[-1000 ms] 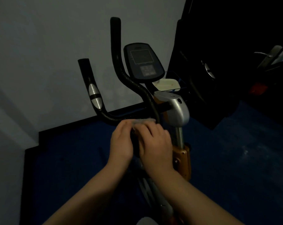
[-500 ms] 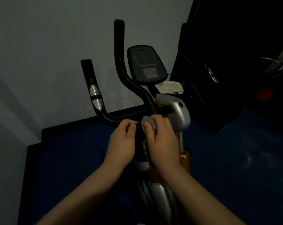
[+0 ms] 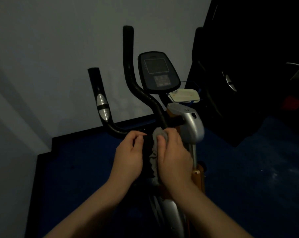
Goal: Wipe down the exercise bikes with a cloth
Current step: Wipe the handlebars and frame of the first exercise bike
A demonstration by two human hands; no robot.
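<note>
Dim light; detail is limited. We note the exercise bike (image 3: 191, 127) at frame centre, its black handlebar (image 3: 128, 69) rising toward 12 o'clock and the console (image 3: 158, 72) just right of that bar. The grey cloth (image 3: 155, 152) lies against the dark stem below the handlebar junction, bunched at the top and trailing down toward 6 o'clock.

Our right hand (image 3: 174, 157) grips the cloth, fingers and thumb curled round it, pressing it to the stem. Our left hand (image 3: 129, 155) sits just beside it at 9 o'clock, fingers curled round the stem's left side; the two hands are near but apart, the cloth between them.

Edges: a grey wall (image 3: 59, 57) stands behind the bike from 9 to 12 o'clock, its dark skirting (image 3: 87, 134) meeting the blue floor (image 3: 248, 169). A large black object (image 3: 248, 66) crowds the bike at 2 o'clock, close to the silver housing (image 3: 194, 124). Open floor lies at 4 o'clock and at 8 o'clock.

A pale tray-like item (image 3: 184, 95) sits behind the console at 1 o'clock; we cannot tell what it is.
</note>
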